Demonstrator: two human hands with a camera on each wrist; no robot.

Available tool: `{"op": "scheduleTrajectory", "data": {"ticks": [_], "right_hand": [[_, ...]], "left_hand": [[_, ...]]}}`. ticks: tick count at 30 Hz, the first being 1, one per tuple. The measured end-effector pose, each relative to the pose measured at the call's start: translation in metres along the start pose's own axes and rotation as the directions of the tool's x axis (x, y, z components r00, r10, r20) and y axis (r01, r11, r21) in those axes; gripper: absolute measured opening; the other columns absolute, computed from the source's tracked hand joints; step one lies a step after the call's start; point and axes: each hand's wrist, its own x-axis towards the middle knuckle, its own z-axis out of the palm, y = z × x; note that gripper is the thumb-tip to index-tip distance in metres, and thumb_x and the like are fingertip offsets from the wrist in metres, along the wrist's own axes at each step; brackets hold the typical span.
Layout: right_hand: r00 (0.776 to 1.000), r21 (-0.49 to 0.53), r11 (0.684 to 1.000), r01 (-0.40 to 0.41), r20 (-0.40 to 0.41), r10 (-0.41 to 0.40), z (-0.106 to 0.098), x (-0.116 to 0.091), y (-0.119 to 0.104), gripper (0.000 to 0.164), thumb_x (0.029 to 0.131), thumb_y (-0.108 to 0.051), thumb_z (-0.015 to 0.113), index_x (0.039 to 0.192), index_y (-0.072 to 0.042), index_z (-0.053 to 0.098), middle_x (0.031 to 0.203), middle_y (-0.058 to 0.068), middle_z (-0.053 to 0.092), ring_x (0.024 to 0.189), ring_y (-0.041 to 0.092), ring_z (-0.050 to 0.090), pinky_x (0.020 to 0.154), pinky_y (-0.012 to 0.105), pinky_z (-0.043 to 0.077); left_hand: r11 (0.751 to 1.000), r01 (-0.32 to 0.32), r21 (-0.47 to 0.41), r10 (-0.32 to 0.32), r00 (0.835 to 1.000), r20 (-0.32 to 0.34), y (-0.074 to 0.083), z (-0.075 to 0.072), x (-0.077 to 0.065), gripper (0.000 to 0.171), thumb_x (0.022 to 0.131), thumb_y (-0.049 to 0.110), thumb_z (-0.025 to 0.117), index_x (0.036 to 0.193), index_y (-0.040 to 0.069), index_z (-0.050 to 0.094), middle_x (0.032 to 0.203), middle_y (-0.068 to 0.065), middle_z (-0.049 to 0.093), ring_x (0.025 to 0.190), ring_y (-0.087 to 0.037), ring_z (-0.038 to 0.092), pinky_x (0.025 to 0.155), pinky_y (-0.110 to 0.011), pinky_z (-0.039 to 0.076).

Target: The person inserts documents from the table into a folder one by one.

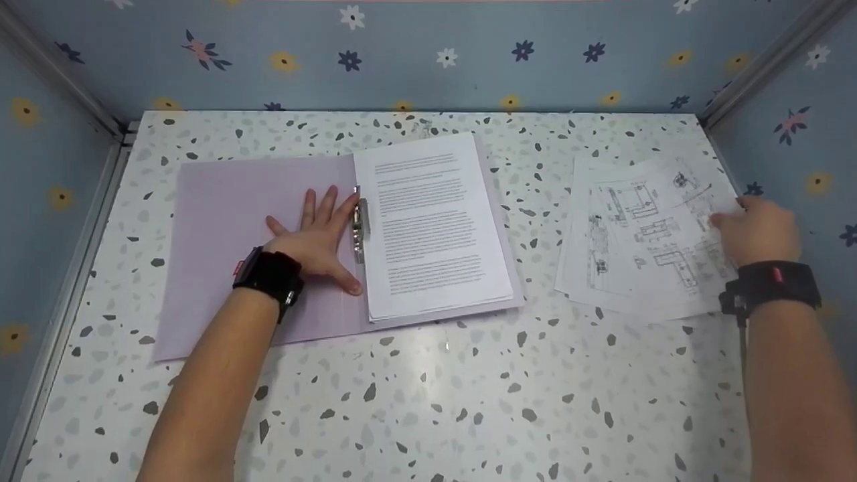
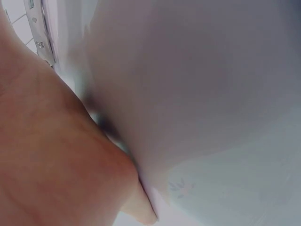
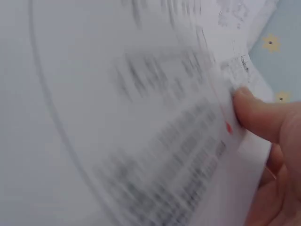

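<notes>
A lilac folder [image 1: 221,221] lies spread out on the table, with a stack of printed pages [image 1: 428,227] on its right side. Along its spine runs a metal clip [image 1: 359,224]. My left hand [image 1: 311,244] rests on the inside of the left cover with fingers spread, its fingertips and thumb close by the clip. At the far right, my right hand [image 1: 762,231] pinches the edge of a paper sheet [image 3: 155,113] between thumb and fingers; the sheet bends and blurs in the right wrist view. Beneath it are loose sheets with technical drawings [image 1: 609,214].
The speckled white table [image 1: 428,395] is bordered by blue flowered panels at the back [image 1: 415,40], left and right. My right hand is close to the right panel [image 1: 817,120]. Both wrists wear black straps.
</notes>
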Motion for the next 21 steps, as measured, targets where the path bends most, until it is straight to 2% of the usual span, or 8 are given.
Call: {"op": "scheduleTrajectory", "data": {"ticks": [2,6,9,11,14,17,19,21], "right_hand": [[0.993,-0.002,1.000,0.020,-0.118,-0.020,-0.006,0.000,-0.010,0.068,0.102,-0.049,0.045,0.154,-0.006,0.034,0.142,0.032,0.047,0.121,0.054,0.049,0.097,0.068,0.039],[0.941,-0.065,0.997,0.042,-0.334,-0.061,-0.011,-0.001,-0.032,0.055,0.106,-0.039,0.037,0.147,-0.004,0.046,0.131,0.030,0.058,0.110,0.049,0.059,0.091,0.060,0.048],[0.895,-0.071,0.995,0.070,-0.437,-0.094,-0.012,-0.004,-0.049,0.050,0.107,-0.036,0.035,0.145,-0.007,0.049,0.130,0.025,0.061,0.109,0.044,0.063,0.090,0.055,0.050],[0.865,-0.038,0.994,0.103,-0.490,-0.108,-0.012,-0.007,-0.061,0.048,0.107,-0.038,0.035,0.142,-0.010,0.054,0.129,0.020,0.063,0.109,0.038,0.064,0.089,0.049,0.051],[0.855,0.088,0.987,0.137,-0.514,-0.072,-0.013,-0.012,-0.077,0.044,0.105,-0.042,0.042,0.139,-0.020,0.059,0.129,0.010,0.066,0.106,0.025,0.065,0.086,0.035,0.049],[0.874,0.294,0.939,0.178,-0.486,-0.013,-0.016,-0.019,-0.094,0.037,0.101,-0.043,0.051,0.133,-0.026,0.062,0.125,0.002,0.067,0.095,0.012,0.064,0.081,0.024,0.047],[0.887,0.441,0.868,0.231,-0.463,-0.001,-0.016,-0.023,-0.103,0.032,0.099,-0.039,0.058,0.129,-0.027,0.063,0.120,0.000,0.068,0.088,0.007,0.062,0.078,0.022,0.047],[0.889,0.537,0.793,0.288,-0.458,-0.013,-0.015,-0.028,-0.113,0.029,0.099,-0.033,0.060,0.126,-0.024,0.064,0.115,-0.001,0.068,0.083,0.005,0.062,0.075,0.021,0.048]], "left_hand": [[1.000,-0.002,-0.003,0.002,1.000,0.000,0.000,-0.001,0.000,0.158,0.042,0.073,0.087,0.155,0.042,-0.019,0.161,-0.005,-0.030,0.142,-0.037,-0.034,0.079,-0.087,-0.020],[1.000,-0.005,-0.006,0.005,1.000,0.001,0.001,-0.002,0.000,0.158,0.042,0.072,0.087,0.155,0.041,-0.019,0.161,-0.005,-0.030,0.142,-0.037,-0.034,0.079,-0.087,-0.021],[1.000,-0.002,-0.009,0.002,1.000,0.000,0.001,-0.001,0.000,0.158,0.043,0.071,0.088,0.156,0.041,-0.018,0.162,-0.005,-0.030,0.142,-0.037,-0.034,0.079,-0.087,-0.021],[1.000,-0.001,-0.010,0.001,1.000,-0.002,0.000,-0.001,0.000,0.157,0.043,0.071,0.088,0.156,0.041,-0.017,0.162,-0.005,-0.029,0.143,-0.037,-0.033,0.079,-0.087,-0.021],[1.000,0.003,-0.010,-0.003,1.000,-0.001,0.000,-0.001,0.000,0.157,0.043,0.072,0.087,0.156,0.041,-0.017,0.162,-0.004,-0.029,0.143,-0.037,-0.034,0.079,-0.087,-0.021],[1.000,0.008,-0.004,-0.008,1.000,-0.002,0.000,-0.001,0.000,0.157,0.042,0.074,0.086,0.155,0.042,-0.018,0.162,-0.004,-0.029,0.143,-0.036,-0.033,0.080,-0.087,-0.021],[1.000,0.009,0.004,-0.009,1.000,-0.001,0.000,-0.001,0.000,0.157,0.042,0.075,0.086,0.155,0.042,-0.018,0.162,-0.004,-0.029,0.143,-0.036,-0.033,0.080,-0.087,-0.020],[1.000,0.009,0.006,-0.009,1.000,-0.002,0.000,-0.001,0.000,0.157,0.042,0.075,0.086,0.155,0.042,-0.018,0.162,-0.004,-0.029,0.143,-0.036,-0.033,0.081,-0.087,-0.020]]}}
